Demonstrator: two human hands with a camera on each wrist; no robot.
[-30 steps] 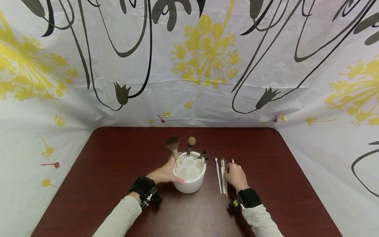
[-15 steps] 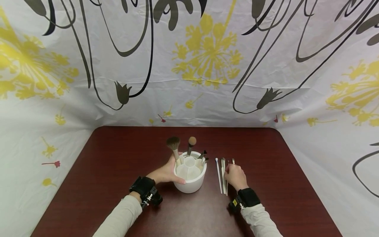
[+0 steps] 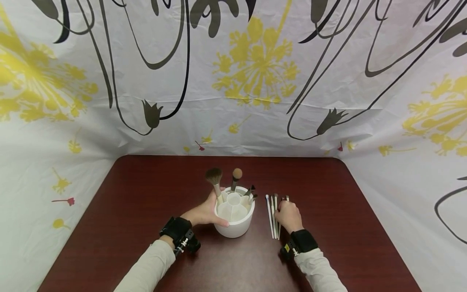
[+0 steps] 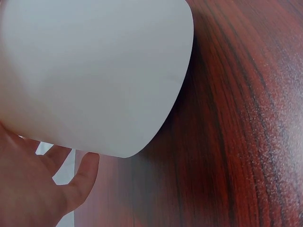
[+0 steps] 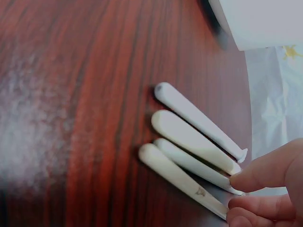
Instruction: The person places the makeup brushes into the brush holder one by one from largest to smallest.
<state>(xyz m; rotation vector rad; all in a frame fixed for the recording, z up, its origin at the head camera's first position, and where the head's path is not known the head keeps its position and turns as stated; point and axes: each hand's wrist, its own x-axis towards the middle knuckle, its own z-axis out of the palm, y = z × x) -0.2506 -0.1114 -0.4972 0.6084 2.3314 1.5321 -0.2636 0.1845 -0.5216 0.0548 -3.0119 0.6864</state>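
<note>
A white compartmented brush holder (image 3: pixel 235 230) stands upright on the table. My left hand (image 3: pixel 206 211) grips it from the left, thumb at the front and fingers behind; its smooth wall (image 4: pixel 99 80) fills much of the left wrist view. Within it stand a wide fluffy makeup brush (image 3: pixel 214 177), a round-headed brush (image 3: pixel 237 174) and small dark-tipped brushes (image 3: pixel 250 190). To its right lie several pale-handled makeup brushes (image 3: pixel 272 219). My right hand (image 3: pixel 289 217) pinches at these, thumb on one makeup brush (image 5: pixel 201 172), fingertips against the lowest handle (image 5: pixel 182 181). The hand hides some brush heads.
The dark red wooden table (image 3: pixel 157 174) has rounded far corners. A white cloth (image 3: pixel 175 142) with yellow and grey plant patterns hangs behind and at both sides. Both wrists wear black camera straps (image 3: pixel 305 240).
My right hand has shifted slightly left, and the brushes at its fingers now lie closer to the others. The left hand and the holder stay in place.
</note>
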